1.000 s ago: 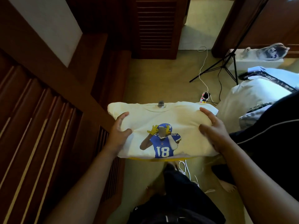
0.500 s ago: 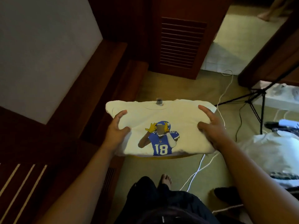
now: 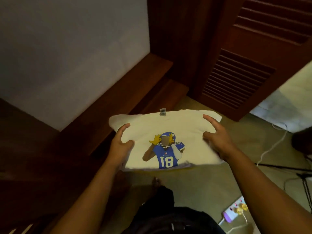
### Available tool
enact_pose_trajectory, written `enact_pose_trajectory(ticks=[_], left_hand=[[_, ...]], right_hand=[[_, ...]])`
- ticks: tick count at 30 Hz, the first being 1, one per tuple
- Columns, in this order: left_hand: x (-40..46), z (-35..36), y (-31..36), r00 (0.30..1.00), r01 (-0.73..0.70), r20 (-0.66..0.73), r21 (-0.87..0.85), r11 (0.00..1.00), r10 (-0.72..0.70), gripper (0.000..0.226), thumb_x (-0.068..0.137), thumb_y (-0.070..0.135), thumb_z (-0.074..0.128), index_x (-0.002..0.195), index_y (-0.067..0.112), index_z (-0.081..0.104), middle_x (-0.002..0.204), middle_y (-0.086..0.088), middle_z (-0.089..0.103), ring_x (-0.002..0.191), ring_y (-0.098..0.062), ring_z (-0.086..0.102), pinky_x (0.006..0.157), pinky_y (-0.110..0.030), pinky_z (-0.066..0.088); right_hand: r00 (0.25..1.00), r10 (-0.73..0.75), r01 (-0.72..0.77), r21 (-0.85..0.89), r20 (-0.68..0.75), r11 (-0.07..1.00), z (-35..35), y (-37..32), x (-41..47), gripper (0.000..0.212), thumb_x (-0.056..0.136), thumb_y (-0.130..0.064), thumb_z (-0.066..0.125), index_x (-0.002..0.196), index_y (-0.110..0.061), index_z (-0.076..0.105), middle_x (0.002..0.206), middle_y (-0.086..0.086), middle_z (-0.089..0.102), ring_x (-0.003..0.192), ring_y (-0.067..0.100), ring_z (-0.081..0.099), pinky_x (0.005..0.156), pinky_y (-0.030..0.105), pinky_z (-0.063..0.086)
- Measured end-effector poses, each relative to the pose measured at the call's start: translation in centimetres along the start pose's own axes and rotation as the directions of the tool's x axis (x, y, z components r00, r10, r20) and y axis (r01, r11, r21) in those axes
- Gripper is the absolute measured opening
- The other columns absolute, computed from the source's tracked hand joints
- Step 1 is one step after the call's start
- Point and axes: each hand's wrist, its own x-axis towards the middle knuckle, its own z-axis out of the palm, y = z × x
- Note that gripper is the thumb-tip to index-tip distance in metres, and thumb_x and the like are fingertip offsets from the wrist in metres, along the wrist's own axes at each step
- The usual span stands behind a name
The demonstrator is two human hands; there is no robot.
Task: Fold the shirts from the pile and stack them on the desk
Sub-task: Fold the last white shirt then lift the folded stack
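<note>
fingers of left hand (image 3: 120, 146) and right hand (image 3: 217, 141) clamped round folded white shirt (image 3: 165, 132), seemingly above floor

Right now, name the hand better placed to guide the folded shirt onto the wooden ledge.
Left. The left hand grips the folded shirt's edge beside the wooden ledge; the right hand holds the far edge, over the floor.

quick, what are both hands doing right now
Left hand: grips the left edge of the folded white shirt, thumb on top.
Right hand: grips the shirt's right edge, thumb on top.
</note>
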Motion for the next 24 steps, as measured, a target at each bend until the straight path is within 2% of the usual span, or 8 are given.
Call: enact_pose_trajectory(ticks=[3, 6, 10, 12, 14, 17, 20, 24], left_hand=[[2.5, -1.1, 1.4, 0.997, -0.007, -0.078, 0.009, 1.0, 0.008, 0.052, 0.095, 0.001, 0.049, 0.131, 0.039, 0.043, 0.123, 0.005, 0.042, 0.095, -0.007, 0.05, 0.06, -0.02, 0.045], [4.6, -2.9, 1.9, 0.989, -0.014, -0.148, 0.04, 0.999, 0.019, 0.056, 0.094, 0.003, 0.051, 0.132, 0.042, 0.039, 0.13, 0.004, 0.04, 0.109, -0.013, 0.045, 0.068, -0.022, 0.043], [6.3, -4.7, 2.2, 0.965, -0.042, -0.259, 0.03, 0.999, 0.048, 0.059, 0.091, 0.001, 0.054, 0.132, 0.04, 0.039, 0.129, 0.003, 0.043, 0.109, -0.011, 0.046, 0.075, -0.023, 0.049], [7.2, -5.3, 2.1, 0.94, -0.055, -0.336, 0.032, 0.998, 0.063, 0.06, 0.09, -0.002, 0.056, 0.133, 0.036, 0.041, 0.129, 0.003, 0.043, 0.112, -0.011, 0.046, 0.088, -0.032, 0.052], [8.2, -6.0, 2.5, 0.908, -0.056, -0.413, 0.044, 0.997, 0.069, 0.059, 0.089, -0.004, 0.055, 0.134, 0.031, 0.043, 0.132, 0.005, 0.042, 0.118, -0.012, 0.042, 0.095, -0.031, 0.047], [9.9, -6.9, 3.1, 0.864, -0.025, -0.504, -0.02, 0.999, 0.011, 0.059, 0.089, -0.003, 0.055, 0.138, 0.027, 0.042, 0.134, 0.003, 0.04, 0.116, -0.013, 0.043, 0.079, -0.017, 0.046], [11.5, -7.7, 3.7, 0.801, 0.009, -0.596, -0.081, 0.997, -0.056, 0.06, 0.091, 0.002, 0.057, 0.14, 0.031, 0.039, 0.138, -0.001, 0.041, 0.115, -0.018, 0.048, 0.077, -0.024, 0.048], [14.6, -8.6, 4.1, 0.753, 0.058, -0.652, -0.072, 0.996, -0.091, 0.059, 0.092, 0.003, 0.056, 0.142, 0.03, 0.039, 0.141, 0.004, 0.04, 0.126, -0.013, 0.041, 0.095, -0.028, 0.039]], right_hand=[[0.995, -0.041, 0.043, -0.021, 0.088, 0.999, 1.8, -2.8, 4.5, 0.064, 0.089, 0.006, 0.051, 0.137, -0.036, 0.048, 0.13, 0.009, 0.051, 0.054, 0.009, 0.054, 0.041, 0.02, 0.042], [0.98, -0.072, 0.084, -0.058, 0.185, 0.995, 4.2, -5.5, 8.3, 0.064, 0.09, 0.006, 0.051, 0.136, -0.038, 0.048, 0.134, 0.012, 0.049, 0.043, 0.005, 0.05, 0.039, 0.023, 0.04], [0.947, -0.131, 0.166, -0.099, 0.292, 0.981, 7.6, -9.0, 12.6, 0.064, 0.089, 0.007, 0.052, 0.138, -0.034, 0.047, 0.134, 0.015, 0.05, 0.04, 0.002, 0.049, 0.036, 0.019, 0.037], [0.925, -0.146, 0.196, -0.113, 0.351, 0.974, 9.5, -10.7, 14.6, 0.062, 0.09, 0.007, 0.05, 0.139, -0.031, 0.046, 0.127, 0.013, 0.052, 0.049, 0.005, 0.055, 0.038, 0.017, 0.04], [0.892, -0.156, 0.221, -0.11, 0.424, 0.969, 11.7, -12.0, 16.8, 0.061, 0.091, 0.005, 0.051, 0.138, -0.034, 0.046, 0.126, 0.009, 0.051, 0.064, 0.015, 0.061, 0.043, 0.02, 0.045], [0.837, -0.163, 0.27, -0.135, 0.523, 0.953, 14.7, -13.5, 20.6, 0.057, 0.093, 0.0, 0.051, 0.134, -0.039, 0.048, 0.133, 0.006, 0.046, 0.094, 0.027, 0.059, 0.062, 0.031, 0.052], [0.739, -0.176, 0.32, -0.109, 0.65, 0.941, 17.8, -15.7, 24.0, 0.053, 0.095, -0.004, 0.05, 0.136, -0.037, 0.046, 0.14, 0.001, 0.039, 0.118, 0.023, 0.048, 0.086, 0.038, 0.05], [0.705, -0.169, 0.349, -0.13, 0.688, 0.928, 22.3, -17.9, 27.9, 0.061, 0.089, 0.001, 0.056, 0.139, -0.033, 0.044, 0.118, -0.005, 0.051, 0.092, 0.01, 0.056, 0.07, 0.035, 0.056]])
